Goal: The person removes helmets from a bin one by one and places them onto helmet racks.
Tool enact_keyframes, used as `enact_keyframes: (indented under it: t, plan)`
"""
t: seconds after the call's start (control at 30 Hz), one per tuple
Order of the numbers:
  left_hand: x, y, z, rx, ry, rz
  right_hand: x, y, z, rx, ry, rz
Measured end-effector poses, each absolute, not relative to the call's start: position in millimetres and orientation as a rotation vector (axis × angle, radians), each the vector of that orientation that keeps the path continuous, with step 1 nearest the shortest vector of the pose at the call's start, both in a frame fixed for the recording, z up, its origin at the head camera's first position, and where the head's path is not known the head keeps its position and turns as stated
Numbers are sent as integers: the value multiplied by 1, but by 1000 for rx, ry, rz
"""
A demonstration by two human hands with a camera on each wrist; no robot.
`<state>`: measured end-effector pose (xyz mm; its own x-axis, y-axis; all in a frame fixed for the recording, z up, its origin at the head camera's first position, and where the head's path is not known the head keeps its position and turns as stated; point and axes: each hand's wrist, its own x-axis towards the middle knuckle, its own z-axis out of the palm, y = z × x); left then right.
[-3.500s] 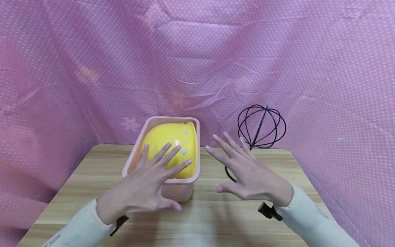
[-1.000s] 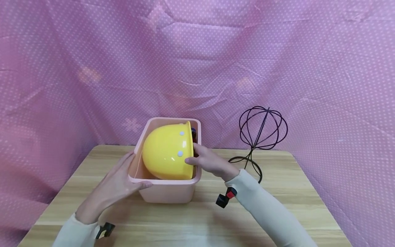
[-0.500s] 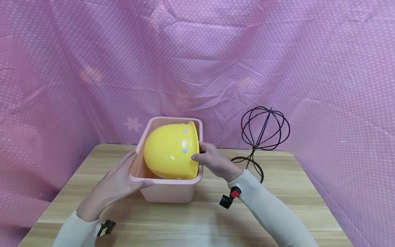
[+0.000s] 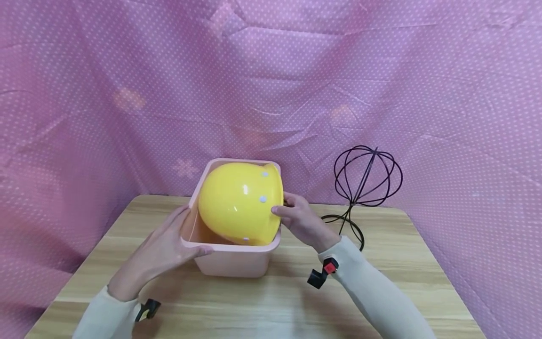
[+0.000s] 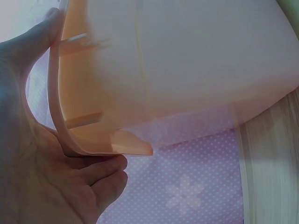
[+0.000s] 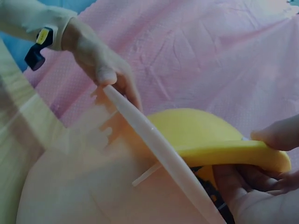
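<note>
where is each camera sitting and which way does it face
Head: above, facing forward and down at the yellow plastic hard hat in the pink plastic bin; both hands, sleeves show.
Left wrist: beside the bin's outer wall; left hand grips its rim.
Right wrist: low, facing across the bin; right hand holds the hat's brim.
All share the bin.

Our left hand (image 4: 163, 252) reaches forward from its pale sleeve, thumb hooked over a rim and fingers spread along the outer side. Our right hand (image 4: 301, 221) comes in from the right, wrist bent, thumb on top and fingers curled beneath in a pinching grip. Both forearms angle inward, each with a small black clip at the wrist.
</note>
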<state>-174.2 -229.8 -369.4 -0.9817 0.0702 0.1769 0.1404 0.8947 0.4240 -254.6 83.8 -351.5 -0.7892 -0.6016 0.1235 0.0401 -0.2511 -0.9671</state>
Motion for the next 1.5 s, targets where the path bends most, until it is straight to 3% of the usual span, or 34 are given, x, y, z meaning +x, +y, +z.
enact_keyframes:
  t: [1.5]
  plan:
    - [-177, -233, -371, -234, -2866, -652, -225, 97, -312, -782, 1195, -2391]
